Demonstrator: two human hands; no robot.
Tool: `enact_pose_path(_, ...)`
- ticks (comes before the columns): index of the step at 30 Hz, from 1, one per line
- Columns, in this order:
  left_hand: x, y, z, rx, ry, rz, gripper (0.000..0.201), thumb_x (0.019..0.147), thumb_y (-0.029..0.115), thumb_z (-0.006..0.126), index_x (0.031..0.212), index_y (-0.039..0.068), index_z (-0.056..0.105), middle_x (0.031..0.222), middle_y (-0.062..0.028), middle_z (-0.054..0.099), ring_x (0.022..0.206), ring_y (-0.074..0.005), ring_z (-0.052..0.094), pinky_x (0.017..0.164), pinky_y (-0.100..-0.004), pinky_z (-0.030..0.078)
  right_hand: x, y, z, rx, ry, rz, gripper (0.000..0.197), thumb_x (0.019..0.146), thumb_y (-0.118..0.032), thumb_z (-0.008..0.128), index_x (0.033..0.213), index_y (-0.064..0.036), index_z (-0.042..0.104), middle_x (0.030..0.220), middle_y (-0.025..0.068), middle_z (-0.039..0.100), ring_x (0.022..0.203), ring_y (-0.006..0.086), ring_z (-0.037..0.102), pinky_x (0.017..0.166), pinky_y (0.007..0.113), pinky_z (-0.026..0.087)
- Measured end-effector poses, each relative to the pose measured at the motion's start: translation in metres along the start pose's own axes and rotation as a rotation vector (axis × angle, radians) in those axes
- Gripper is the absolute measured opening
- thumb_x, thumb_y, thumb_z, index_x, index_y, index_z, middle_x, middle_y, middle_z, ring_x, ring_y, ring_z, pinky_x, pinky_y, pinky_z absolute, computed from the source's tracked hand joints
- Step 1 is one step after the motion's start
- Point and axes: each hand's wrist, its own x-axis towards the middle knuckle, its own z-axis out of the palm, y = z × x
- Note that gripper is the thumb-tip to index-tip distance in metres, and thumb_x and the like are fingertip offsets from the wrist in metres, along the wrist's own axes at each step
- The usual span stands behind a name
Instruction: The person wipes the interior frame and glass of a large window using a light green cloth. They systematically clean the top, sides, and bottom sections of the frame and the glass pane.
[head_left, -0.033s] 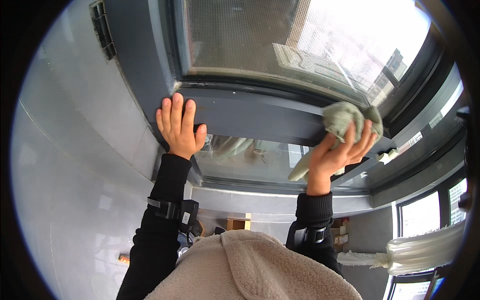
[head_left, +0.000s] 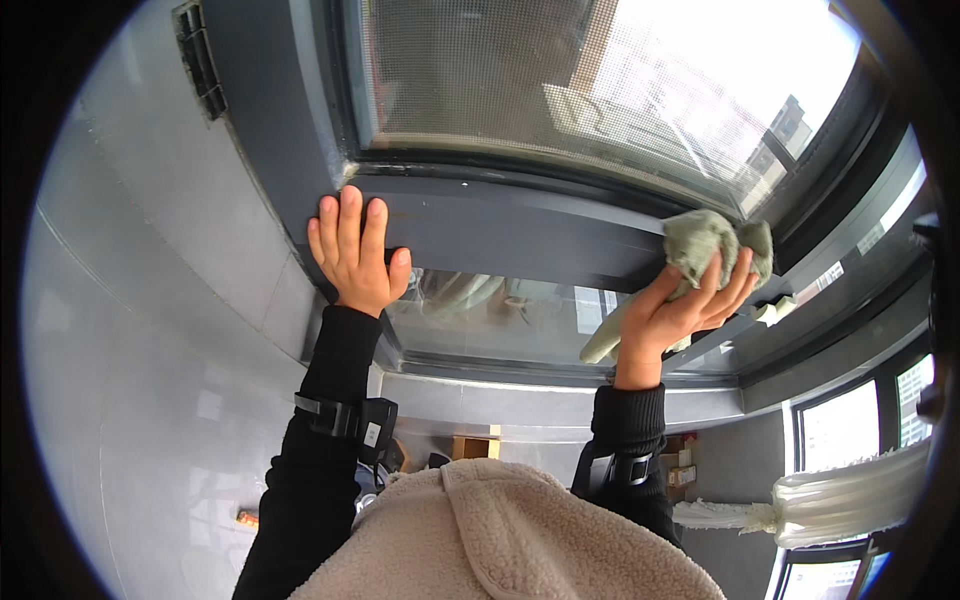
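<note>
My left hand (head_left: pixel 355 258) lies flat, fingers stretched, on the left part of the dark grey window frame (head_left: pixel 520 232). Bunched in my right hand (head_left: pixel 680 315) is a pale green cloth (head_left: pixel 700 245), which rests against the right end of the same frame rail. A loose end of it hangs below the palm, in front of the lower glass pane (head_left: pixel 460 330). Above the rail sits a pane with a fine mesh screen (head_left: pixel 480 90). The side of the cloth against the frame is hidden.
A hinge (head_left: pixel 203 62) joins the frame at the upper left, beside a grey tiled wall (head_left: pixel 120 300). Small white fittings (head_left: pixel 775 310) are on the frame, right of the cloth. Below right hangs a tied white curtain (head_left: pixel 850 495); cardboard boxes (head_left: pixel 474 447) stand low behind the ledge (head_left: pixel 560 400).
My right hand and the cloth have shifted slightly to the right along the rail. My left hand stays on the frame in nearly the same place.
</note>
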Motion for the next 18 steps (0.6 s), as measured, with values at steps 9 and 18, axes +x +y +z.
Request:
enact_pose_path(9,0.001,0.004,0.008,0.076,0.097,0.008,0.055,0.101,0.043,0.033,0.137,0.006,0.053,0.144,-0.0172,0.05,0.139,-0.036,0.038,0.117,-0.0488,0.02,-0.034,-0.096,-0.008,0.394,-0.374,0.001,0.047,0.084,-0.017,0.063,0.131,-0.0153,0.059,0.151,0.0203,0.035,0.141,0.0402,0.025,0.117,0.052,0.015)
enact_pose_path(18,-0.002,-0.003,-0.002,0.126,-0.035,0.087,0.059,0.102,0.042,0.029,0.145,0.002,0.04,0.151,-0.0219,0.039,0.142,-0.041,0.031,0.115,-0.0524,0.019,-0.056,-0.026,-0.006,0.273,-0.316,-0.332,0.044,0.077,-0.016,0.068,0.115,-0.0376,0.069,0.149,-0.0006,0.046,0.139,0.0292,0.035,0.1,0.036,0.038)
